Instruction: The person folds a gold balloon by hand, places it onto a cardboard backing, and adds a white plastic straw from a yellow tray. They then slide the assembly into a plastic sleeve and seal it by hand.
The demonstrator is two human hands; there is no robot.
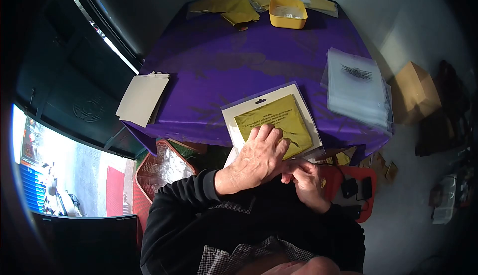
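A clear plastic bag (307,113) holds a white hang card (234,110) with a slot at its top and a folded yellow packet (271,113) under printed warning text. It lies tilted over the table's near edge. My left hand (256,158) is on the lower part of the bag, fingers bent and pressed onto it, its thumb hidden. Close beside it, at the bag's bottom edge, my right hand (308,183) has its fingers pinched together; what they hold is too small to make out.
The purple tablecloth (209,71) carries stacked cards (143,98) at left, clear bags (356,93) at right, and a yellow tub (288,18) beside yellow packets (224,6) at the back. Below are a red basket (149,175) with plastic, a red stool (336,188) and a cardboard box (416,93).
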